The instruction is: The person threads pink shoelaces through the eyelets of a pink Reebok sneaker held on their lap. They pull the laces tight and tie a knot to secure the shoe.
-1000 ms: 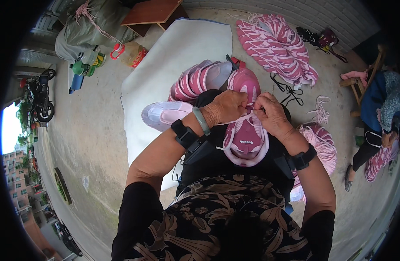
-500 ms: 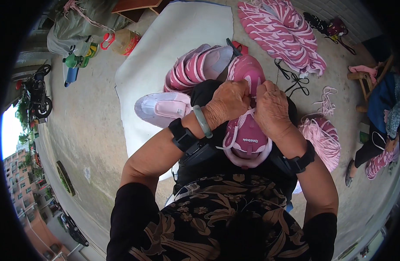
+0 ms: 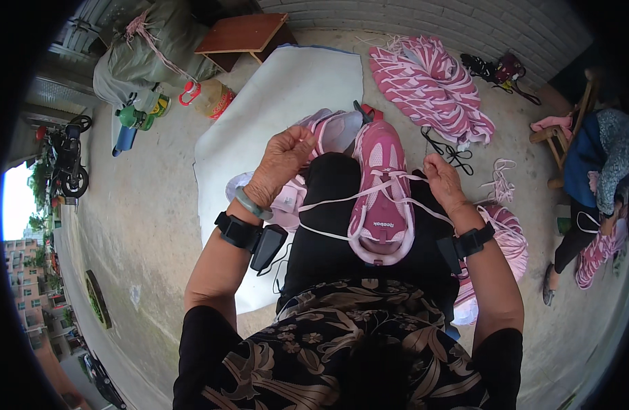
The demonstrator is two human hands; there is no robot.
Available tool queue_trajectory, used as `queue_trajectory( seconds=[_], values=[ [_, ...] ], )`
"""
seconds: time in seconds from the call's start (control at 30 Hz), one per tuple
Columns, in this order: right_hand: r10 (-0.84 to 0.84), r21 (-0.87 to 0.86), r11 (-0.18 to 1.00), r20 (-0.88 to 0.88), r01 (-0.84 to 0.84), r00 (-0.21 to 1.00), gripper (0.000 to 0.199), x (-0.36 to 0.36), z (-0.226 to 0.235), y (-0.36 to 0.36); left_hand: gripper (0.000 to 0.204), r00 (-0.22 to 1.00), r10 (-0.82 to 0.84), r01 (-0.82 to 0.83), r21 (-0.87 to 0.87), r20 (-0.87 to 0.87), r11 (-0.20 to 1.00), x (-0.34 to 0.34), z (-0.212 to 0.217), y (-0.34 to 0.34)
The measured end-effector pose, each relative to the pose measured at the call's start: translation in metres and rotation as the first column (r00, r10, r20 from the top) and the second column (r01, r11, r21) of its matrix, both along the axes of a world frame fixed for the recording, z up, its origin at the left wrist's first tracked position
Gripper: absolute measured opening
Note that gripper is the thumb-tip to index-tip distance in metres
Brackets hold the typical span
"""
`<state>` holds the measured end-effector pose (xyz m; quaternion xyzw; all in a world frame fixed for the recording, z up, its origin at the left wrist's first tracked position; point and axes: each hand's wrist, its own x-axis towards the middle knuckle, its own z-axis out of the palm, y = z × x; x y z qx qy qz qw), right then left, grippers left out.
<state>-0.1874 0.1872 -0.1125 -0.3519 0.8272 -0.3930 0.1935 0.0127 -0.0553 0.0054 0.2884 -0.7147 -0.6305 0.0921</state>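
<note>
Both arms reach forward from the body, and the hands stand well apart. The left hand (image 3: pixel 284 156) is a little farther out than the right, its fingers curled in toward the thumb; I can't make out whether their tips meet. Behind that hand the left wrist runs fairly straight into the left forearm (image 3: pixel 214 273), which slants back and outward to a bent elbow. The right hand (image 3: pixel 445 182) is loosely curled, fingertips tucked mostly out of my sight. Behind it, the right forearm (image 3: pixel 490 277) angles outward too, elbow bent.
</note>
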Motion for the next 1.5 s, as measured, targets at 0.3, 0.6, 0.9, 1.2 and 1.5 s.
queue_trajectory(
  seconds=[0.3,0.6,0.9,1.2,1.5],
  values=[
    [0.131,-0.058,0.989,-0.060,-0.135,0.990,0.015,0.019,0.028,-0.010,0.017,0.985,-0.173,0.172,-0.011,-0.011,0.985,0.037,0.032,0.027],
    [0.132,0.203,0.959,0.295,-0.197,0.946,0.016,0.007,0.054,-0.003,0.022,1.000,-0.020,0.023,-0.216,0.018,0.976,0.066,0.032,0.020],
    [0.284,0.289,0.938,-0.331,-0.189,0.900,0.019,0.020,0.031,-0.010,0.013,0.967,0.251,-0.252,-0.018,-0.049,0.968,0.111,0.048,-0.009],
    [0.206,-0.181,0.976,0.570,-0.123,0.796,0.013,-0.006,0.049,-0.003,0.015,0.895,0.408,-0.423,-0.056,-0.181,0.904,0.163,0.073,-0.030],
    [0.178,-0.302,0.918,0.894,0.258,0.411,0.024,-0.017,0.049,0.001,0.016,0.620,0.701,-0.658,0.254,-0.352,0.709,0.280,0.092,-0.054]
  ],
)
